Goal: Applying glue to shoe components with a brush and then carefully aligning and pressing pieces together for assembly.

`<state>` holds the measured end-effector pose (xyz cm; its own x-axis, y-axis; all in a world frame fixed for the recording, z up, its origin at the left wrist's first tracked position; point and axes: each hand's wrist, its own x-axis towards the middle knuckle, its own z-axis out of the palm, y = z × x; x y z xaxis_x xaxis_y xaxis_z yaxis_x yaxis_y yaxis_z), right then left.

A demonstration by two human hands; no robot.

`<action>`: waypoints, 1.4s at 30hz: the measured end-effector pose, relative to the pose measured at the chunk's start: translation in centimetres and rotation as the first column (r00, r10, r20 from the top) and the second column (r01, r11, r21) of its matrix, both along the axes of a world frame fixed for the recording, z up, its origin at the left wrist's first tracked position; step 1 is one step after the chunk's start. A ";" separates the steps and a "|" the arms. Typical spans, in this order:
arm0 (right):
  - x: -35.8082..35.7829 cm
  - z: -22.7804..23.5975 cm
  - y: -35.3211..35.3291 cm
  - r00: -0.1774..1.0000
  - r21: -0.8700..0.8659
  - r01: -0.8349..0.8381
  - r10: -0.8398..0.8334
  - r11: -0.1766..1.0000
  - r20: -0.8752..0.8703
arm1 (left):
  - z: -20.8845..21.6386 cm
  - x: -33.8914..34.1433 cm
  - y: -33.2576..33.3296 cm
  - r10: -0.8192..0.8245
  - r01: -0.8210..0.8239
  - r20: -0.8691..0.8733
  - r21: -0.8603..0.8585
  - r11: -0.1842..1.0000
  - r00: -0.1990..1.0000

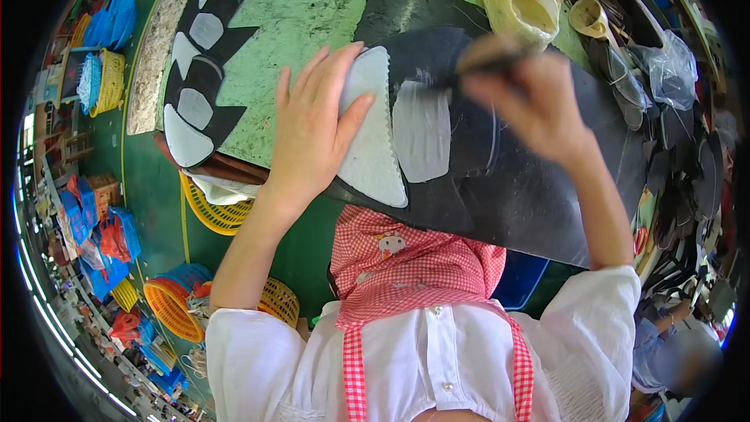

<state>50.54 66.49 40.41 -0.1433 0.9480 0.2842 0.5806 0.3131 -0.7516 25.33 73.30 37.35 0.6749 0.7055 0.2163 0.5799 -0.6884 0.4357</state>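
My left hand (312, 125) lies flat with its fingers spread, pressing on a pale grey cut piece (371, 137) with a zigzag right edge. That piece rests on dark sheet material (539, 199) at the table's front. Just right of it, a whitish rectangular patch (423, 137) sits on the dark material, streaked and wet-looking along its top. Over the patch's upper right, my right hand (535, 98) is closed round a dark brush (486, 69). Motion blurs both hand and brush, and the brush tip is hard to make out.
Dark pieces with pale parts (195, 108) overlap in a row along the left of the green tabletop (312, 8). A container in a yellowish bag (535, 12) and a small cup (588, 17) stand far right. Yellow basket (215, 207) below left; another person (664, 352) lower right.
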 end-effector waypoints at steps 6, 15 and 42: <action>2.5 0.0 -3.1 0.962 -0.097 0.232 -0.243 0.968 -0.127 | 0.3 0.2 -0.2 0.050 -0.049 0.036 -0.030 0.998 0.998; 5.7 0.0 -6.6 0.727 -0.311 0.292 -0.421 0.905 -0.543 | 0.5 -0.1 2.2 0.052 0.069 0.516 -0.213 0.975 0.855; 2.4 -0.7 -4.9 0.949 -0.128 0.280 -0.294 0.951 -0.113 | 0.7 0.6 -0.3 -0.026 0.030 -0.025 0.171 0.985 0.999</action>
